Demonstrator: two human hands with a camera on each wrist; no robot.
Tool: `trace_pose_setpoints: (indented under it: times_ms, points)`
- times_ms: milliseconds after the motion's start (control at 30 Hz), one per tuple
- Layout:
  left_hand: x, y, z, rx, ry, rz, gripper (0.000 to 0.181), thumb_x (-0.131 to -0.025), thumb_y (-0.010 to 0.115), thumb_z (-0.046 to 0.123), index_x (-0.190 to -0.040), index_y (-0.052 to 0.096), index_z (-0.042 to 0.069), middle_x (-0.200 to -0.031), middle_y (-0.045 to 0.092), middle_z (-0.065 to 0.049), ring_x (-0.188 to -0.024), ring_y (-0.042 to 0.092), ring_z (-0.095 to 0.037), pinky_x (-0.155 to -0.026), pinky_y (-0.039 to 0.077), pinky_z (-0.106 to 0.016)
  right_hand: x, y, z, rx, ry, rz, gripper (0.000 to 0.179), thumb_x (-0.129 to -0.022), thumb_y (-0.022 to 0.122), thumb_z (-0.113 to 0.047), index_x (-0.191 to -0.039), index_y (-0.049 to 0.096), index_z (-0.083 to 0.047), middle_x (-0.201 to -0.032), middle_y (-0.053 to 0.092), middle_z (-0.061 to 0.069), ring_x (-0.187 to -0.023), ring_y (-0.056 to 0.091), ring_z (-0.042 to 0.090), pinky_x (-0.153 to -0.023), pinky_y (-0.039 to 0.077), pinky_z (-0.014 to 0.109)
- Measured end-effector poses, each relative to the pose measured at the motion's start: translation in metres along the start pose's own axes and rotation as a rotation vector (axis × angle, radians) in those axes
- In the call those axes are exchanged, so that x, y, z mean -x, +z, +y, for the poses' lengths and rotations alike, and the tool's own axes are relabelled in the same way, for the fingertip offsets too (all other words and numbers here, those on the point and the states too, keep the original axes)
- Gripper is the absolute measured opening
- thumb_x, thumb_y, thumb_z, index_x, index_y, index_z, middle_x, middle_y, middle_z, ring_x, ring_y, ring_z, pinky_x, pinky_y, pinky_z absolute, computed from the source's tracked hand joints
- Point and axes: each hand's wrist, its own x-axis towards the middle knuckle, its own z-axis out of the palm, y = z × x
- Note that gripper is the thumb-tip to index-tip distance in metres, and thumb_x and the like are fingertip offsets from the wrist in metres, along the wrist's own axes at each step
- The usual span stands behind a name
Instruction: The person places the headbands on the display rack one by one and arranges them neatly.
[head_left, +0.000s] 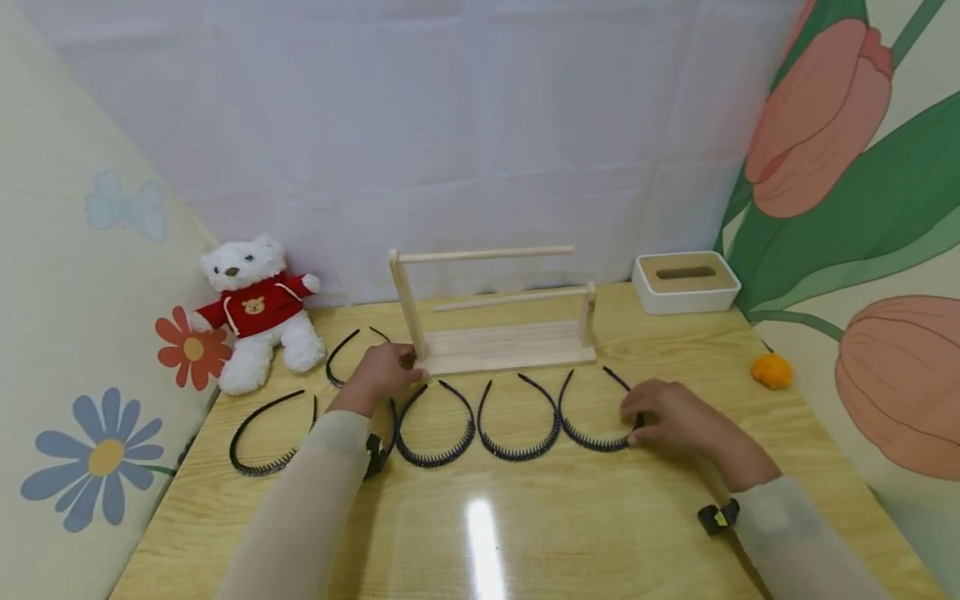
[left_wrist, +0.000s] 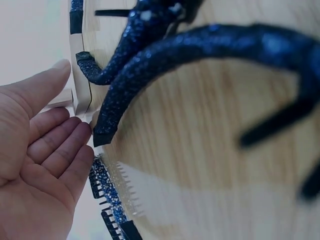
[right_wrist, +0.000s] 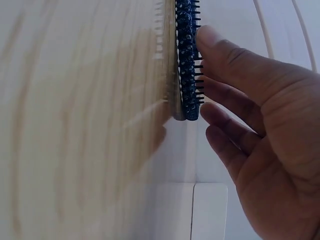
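Several dark blue, glittery toothed headbands lie on the wooden table. My left hand [head_left: 382, 371] is at the front left corner of a pale wooden rack [head_left: 502, 346], its fingers relaxed beside a headband's end [left_wrist: 104, 135] in the left wrist view. Part of a headband there is hidden by the hand and sleeve. My right hand [head_left: 671, 417] is at the right side of the rightmost headband [head_left: 592, 442]. In the right wrist view its thumb touches the toothed band [right_wrist: 187, 60], and the other fingers are loosely bent alongside.
A white teddy bear in a red top [head_left: 255, 308] sits at the back left. At the back right stands a white tissue box with a wooden lid [head_left: 686, 283]. An orange fluffy object [head_left: 772, 371] lies near the right edge. A headband [head_left: 258, 467] lies left of the left sleeve.
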Motion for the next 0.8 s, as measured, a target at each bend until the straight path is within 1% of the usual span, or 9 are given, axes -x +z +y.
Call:
trace_pose_setpoints:
  times_ms: [167,267,367,600,667,800]
  points:
    - [-0.0001,0.0028,0.0006,-0.028,0.015,0.025,0.037,-0.102,0.079,0.023,-0.132,0.076,0.001,-0.124,0.078,-0.025,-0.121,0.07,-0.047,-0.104,0.057,-0.059,-0.0017,0.0008,-0.0014,0.012,-0.001,-0.039,0.022,-0.095,0.087,-0.024,-0.116,0.085,-0.018,-0.129,0.076,0.003,-0.128,0.067,0.033,-0.113,0.052,0.06]
    - [0.0001,0.0033,0.0019,-0.035,0.015,0.044,0.033,-0.1,0.08,0.021,-0.126,0.079,0.001,-0.118,0.079,-0.024,-0.117,0.071,-0.046,-0.102,0.058,-0.058,-0.0019,0.0013,-0.0018,0.017,-0.017,-0.044,0.02,-0.096,0.086,-0.023,-0.115,0.086,-0.017,-0.128,0.077,0.003,-0.127,0.067,0.033,-0.113,0.053,0.059]
    - [0.0008,0.0034,0.0026,-0.042,0.011,0.051,0.032,-0.1,0.081,0.02,-0.125,0.08,0.001,-0.115,0.08,-0.023,-0.116,0.072,-0.046,-0.102,0.058,-0.057,-0.0016,0.0021,-0.0019,0.019,-0.046,-0.037,0.018,-0.097,0.085,-0.022,-0.113,0.086,-0.016,-0.126,0.078,0.003,-0.124,0.068,0.032,-0.11,0.054,0.059]
    - [0.0015,0.0048,0.001,-0.094,0.029,0.036,0.031,-0.1,0.081,0.02,-0.124,0.08,0.001,-0.108,0.081,-0.021,-0.109,0.073,-0.045,-0.098,0.059,-0.057,-0.0008,0.0034,-0.0011,0.011,-0.073,-0.032,0.016,-0.098,0.084,-0.022,-0.113,0.086,-0.017,-0.123,0.079,0.001,-0.119,0.07,0.028,-0.107,0.057,0.055]
    - [0.0011,0.0052,0.0001,-0.092,0.031,0.039,0.03,-0.1,0.081,0.02,-0.124,0.08,0.002,-0.108,0.081,-0.02,-0.108,0.073,-0.044,-0.097,0.059,-0.056,-0.0008,0.0033,-0.0004,0.015,-0.105,-0.019,0.013,-0.098,0.084,-0.02,-0.11,0.087,-0.018,-0.119,0.079,0.0,-0.116,0.071,0.027,-0.104,0.058,0.053]
    - [-0.0005,0.0055,-0.0015,-0.078,0.025,0.052,0.03,-0.099,0.081,0.021,-0.124,0.08,0.003,-0.108,0.081,-0.02,-0.107,0.074,-0.042,-0.096,0.06,-0.055,-0.0019,0.0031,0.0008,0.027,-0.175,0.014,0.007,-0.097,0.084,-0.014,-0.099,0.086,-0.021,-0.105,0.078,-0.006,-0.106,0.071,0.022,-0.098,0.059,0.049]
